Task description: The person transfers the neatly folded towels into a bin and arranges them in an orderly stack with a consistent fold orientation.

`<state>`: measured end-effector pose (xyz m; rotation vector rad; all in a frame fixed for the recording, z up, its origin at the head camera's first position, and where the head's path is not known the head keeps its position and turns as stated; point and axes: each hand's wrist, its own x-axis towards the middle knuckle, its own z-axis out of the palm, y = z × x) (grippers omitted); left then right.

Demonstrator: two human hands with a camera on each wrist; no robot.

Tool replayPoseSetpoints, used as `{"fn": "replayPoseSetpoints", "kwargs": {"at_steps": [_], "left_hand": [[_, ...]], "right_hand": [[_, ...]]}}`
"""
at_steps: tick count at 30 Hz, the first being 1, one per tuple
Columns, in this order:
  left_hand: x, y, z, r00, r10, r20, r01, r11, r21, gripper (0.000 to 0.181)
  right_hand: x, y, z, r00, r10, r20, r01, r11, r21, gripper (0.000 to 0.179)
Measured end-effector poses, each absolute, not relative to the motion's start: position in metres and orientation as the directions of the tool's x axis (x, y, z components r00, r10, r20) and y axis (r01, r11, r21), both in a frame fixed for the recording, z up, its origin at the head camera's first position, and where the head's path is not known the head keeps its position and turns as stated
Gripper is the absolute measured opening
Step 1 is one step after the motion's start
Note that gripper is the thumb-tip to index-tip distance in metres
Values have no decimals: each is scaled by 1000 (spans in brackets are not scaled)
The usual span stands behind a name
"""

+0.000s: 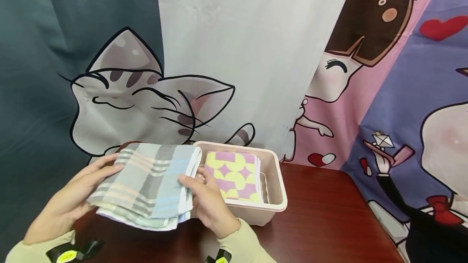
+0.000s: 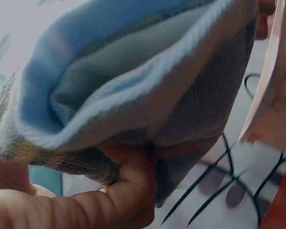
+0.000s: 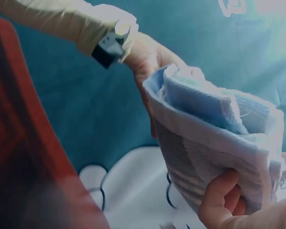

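A folded plaid towel [image 1: 150,182] in grey, pale blue and peach is held up above the table, left of the bin. My left hand [image 1: 69,198] grips its left side. On the right edge my right hand [image 1: 212,204] pinches it, thumb on top. In the left wrist view the layered folds of the towel [image 2: 148,100] show pale blue edges. From the right wrist view, both hands hold the towel [image 3: 205,129] by opposite sides. A second folded towel [image 1: 234,175], yellow and purple, lies inside the cream plastic bin [image 1: 278,182].
The bin stands on a dark red wooden table [image 1: 321,214], near its back edge. Behind hangs a cartoon-printed curtain [image 1: 234,52]. Table surface extends to the bin's right. A reddish-brown thing [image 1: 126,145] partly shows behind the plaid towel.
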<state>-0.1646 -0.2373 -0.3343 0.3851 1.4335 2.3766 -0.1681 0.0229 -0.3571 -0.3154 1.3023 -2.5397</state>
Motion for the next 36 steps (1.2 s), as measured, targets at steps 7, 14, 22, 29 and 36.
{"fn": "replayPoseSetpoints", "kwargs": {"at_steps": [7, 14, 22, 29, 36], "left_hand": [[-181, -208, -326, -908, 417, 35, -154, -410, 899, 46], [-202, -173, -325, -919, 394, 28, -139, -388, 911, 51], [-235, -133, -335, -936, 352, 23, -105, -339, 935, 55], [-253, -111, -343, -942, 336, -14, -115, -282, 952, 59], [-256, -95, -349, -943, 328, -45, -125, -226, 966, 59]], "right_hand": [[-178, 56, -349, -964, -259, 56, 80, -486, -871, 47], [-189, 93, -337, -975, -223, 2, 94, -419, -903, 45], [-210, 130, -340, -990, -136, -20, 72, -392, -917, 43], [-225, 150, -349, -996, -83, -37, 61, -305, -950, 37], [-227, 166, -352, -999, -41, -28, 34, -142, -989, 36]]}}
